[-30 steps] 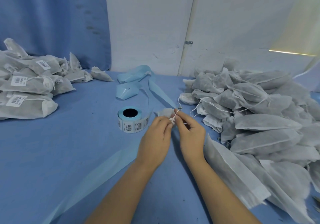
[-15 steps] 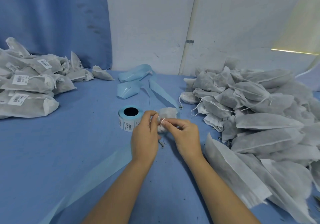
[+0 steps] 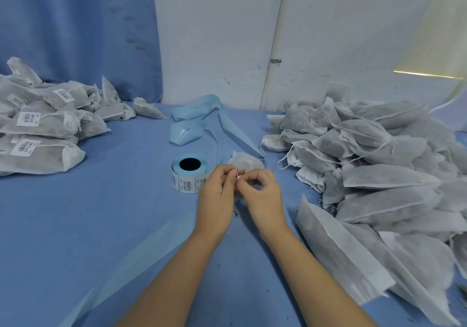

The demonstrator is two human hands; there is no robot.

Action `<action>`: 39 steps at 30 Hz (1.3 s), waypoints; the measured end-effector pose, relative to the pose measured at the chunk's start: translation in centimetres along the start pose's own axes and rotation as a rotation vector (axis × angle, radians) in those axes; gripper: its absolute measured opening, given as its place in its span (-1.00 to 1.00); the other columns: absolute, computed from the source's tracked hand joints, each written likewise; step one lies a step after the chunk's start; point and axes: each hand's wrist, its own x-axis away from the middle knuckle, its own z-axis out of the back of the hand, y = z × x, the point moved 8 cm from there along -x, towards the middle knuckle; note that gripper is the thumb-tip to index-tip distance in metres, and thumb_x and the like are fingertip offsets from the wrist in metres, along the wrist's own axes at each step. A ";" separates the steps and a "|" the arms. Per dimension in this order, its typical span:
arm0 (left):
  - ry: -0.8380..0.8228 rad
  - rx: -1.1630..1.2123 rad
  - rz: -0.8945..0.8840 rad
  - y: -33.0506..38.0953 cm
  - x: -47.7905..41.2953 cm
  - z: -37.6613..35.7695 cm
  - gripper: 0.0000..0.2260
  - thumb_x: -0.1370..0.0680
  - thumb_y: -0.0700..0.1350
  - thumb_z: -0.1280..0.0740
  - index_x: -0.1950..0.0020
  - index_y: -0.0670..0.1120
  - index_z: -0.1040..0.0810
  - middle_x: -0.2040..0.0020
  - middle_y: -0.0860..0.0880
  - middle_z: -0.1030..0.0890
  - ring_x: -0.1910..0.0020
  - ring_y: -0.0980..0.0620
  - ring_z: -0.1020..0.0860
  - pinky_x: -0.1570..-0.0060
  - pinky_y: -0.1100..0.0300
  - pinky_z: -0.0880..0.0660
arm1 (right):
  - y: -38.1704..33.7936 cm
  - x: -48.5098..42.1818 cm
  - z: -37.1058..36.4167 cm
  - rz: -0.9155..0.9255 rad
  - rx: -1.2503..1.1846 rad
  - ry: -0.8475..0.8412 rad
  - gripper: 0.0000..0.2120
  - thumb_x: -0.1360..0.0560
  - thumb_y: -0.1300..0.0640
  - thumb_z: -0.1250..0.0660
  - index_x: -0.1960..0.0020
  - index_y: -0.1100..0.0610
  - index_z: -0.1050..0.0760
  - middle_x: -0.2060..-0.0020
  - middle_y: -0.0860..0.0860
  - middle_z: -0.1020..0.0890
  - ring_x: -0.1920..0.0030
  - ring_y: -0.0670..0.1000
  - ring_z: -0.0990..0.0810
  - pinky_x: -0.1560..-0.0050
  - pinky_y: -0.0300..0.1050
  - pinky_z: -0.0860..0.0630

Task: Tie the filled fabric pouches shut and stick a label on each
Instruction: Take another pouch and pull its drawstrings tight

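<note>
Both hands met at table centre: left hand (image 3: 216, 195) and right hand (image 3: 262, 195), fingers curled, each pinching the white drawstring (image 3: 237, 176) between thumb and forefinger, fingertips nearly touching. The strands crossed at the pinch; whether a knot was closed could not be told. The pouch (image 3: 246, 161) being tied lay just behind the hands at 12 o'clock, its gathered mouth toward the fingers and mostly hidden by them. Judgement: knotting step, label not yet applied to this pouch. To do it well, hold the neck bunched tight, draw both ends apart evenly and seat the knot against the fabric so the fill cannot leak. The label roll (image 3: 188, 175) stood at 10 o'clock, touching the left hand's outline, within easy reach. Spent blue backing strip (image 3: 192, 122) lay farther off at 12 o'clock. A heap of unlabelled pouches (image 3: 379, 162) lay at 3 o'clock; labelled pouches (image 3: 43, 129) at 9 o'clock, well apart, on the blue table (image 3: 101, 213).
</note>
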 end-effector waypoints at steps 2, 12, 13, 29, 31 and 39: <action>-0.014 -0.021 -0.021 0.1 -0.1 -0.1 -0.80 -0.62 -0.22 -0.22 0.11 0.03 -0.54 0.19 0.17 -0.64 0.17 0.21 -0.60 0.14 0.34 -0.53 | 0.7 -0.1 -0.3 -0.133 -0.197 -0.048 -0.88 -0.43 0.27 -0.37 0.28 0.16 -0.54 0.11 0.12 -0.59 0.13 -0.09 -0.60 0.10 -0.29 -0.50; -0.015 -0.086 -0.045 0.2 -0.4 0.2 -0.82 -0.61 -0.16 -0.26 0.11 0.08 -0.56 0.10 0.04 -0.62 0.11 0.15 -0.58 0.04 0.22 -0.52 | 1.1 0.4 -2.0 -0.392 -0.735 -0.257 -0.88 -0.31 0.13 -0.32 0.33 0.09 -0.63 0.31 -0.02 -0.59 0.31 -0.11 -0.50 0.22 -0.26 -0.43; -0.012 -0.083 -0.040 0.1 -0.4 0.2 -0.83 -0.61 -0.16 -0.25 0.11 0.06 -0.55 0.11 0.03 -0.62 0.13 0.14 -0.58 0.05 0.22 -0.52 | 1.2 0.4 -2.1 -0.402 -0.761 -0.258 -0.89 -0.29 0.12 -0.32 0.33 0.10 -0.62 0.31 -0.01 -0.59 0.30 -0.10 -0.50 0.22 -0.26 -0.44; -0.084 -0.147 -0.045 0.5 -0.6 -0.1 -0.81 -0.62 -0.23 -0.21 0.13 0.00 -0.50 0.10 -0.03 -0.57 0.19 0.14 -0.52 0.16 0.41 -0.43 | 1.1 0.5 -1.9 -0.478 -0.898 -0.260 -0.86 -0.34 0.22 -0.30 0.38 0.13 -0.56 0.42 -0.02 -0.54 0.53 -0.12 -0.37 0.51 -0.33 -0.33; -0.090 -0.133 -0.042 0.6 -0.5 -0.2 -0.80 -0.62 -0.23 -0.21 0.13 0.01 -0.51 0.10 -0.01 -0.57 0.23 0.22 -0.51 0.18 0.45 -0.42 | 1.1 0.5 -1.8 -0.485 -0.914 -0.268 -0.86 -0.32 0.22 -0.31 0.40 0.13 -0.57 0.42 -0.02 -0.54 0.54 -0.13 -0.34 0.52 -0.33 -0.30; -0.058 -0.113 0.007 0.2 -0.6 0.3 -0.81 -0.61 -0.24 -0.21 0.11 -0.02 -0.54 0.13 0.00 -0.60 0.27 0.19 -0.53 0.22 0.45 -0.44 | 1.0 0.4 -1.8 -0.445 -0.915 -0.287 -0.87 -0.32 0.23 -0.30 0.39 0.14 -0.57 0.42 -0.01 -0.56 0.56 -0.12 -0.31 0.53 -0.33 -0.27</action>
